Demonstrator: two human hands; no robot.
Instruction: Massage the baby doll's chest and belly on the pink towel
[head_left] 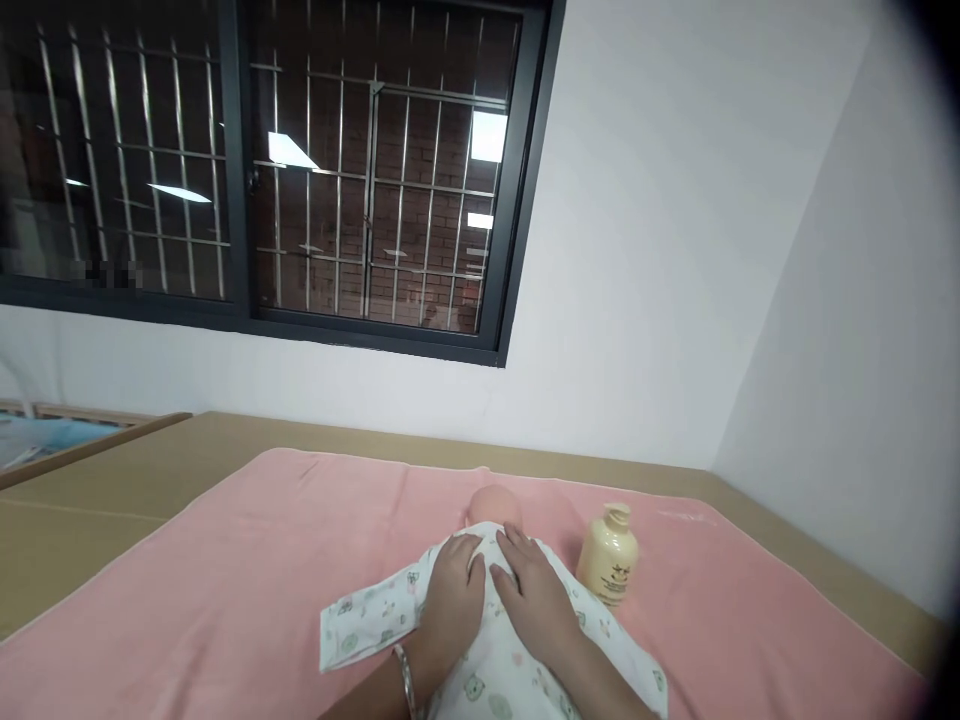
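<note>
Most of the doll (491, 505) is hidden: only the top of its bare head shows beyond the fingers, and the rest lies under a white printed garment (487, 670) and the two hands. The lower edge of the view cuts off the garment and both forearms, so how far the doll reaches toward the person cannot be told. The left hand (450, 600), with a bracelet (405, 680) at the wrist, lies palm down on the garment, fingers gently curved and spread, gripping nothing that shows. The right hand (536, 595) lies flat just beside it, fingers pointing toward the head. The doll lies on a pink towel (225, 590) directly under both hands. A cream bottle (607, 555) stands upright near the right hand, not touching it; its label is too small to read.
</note>
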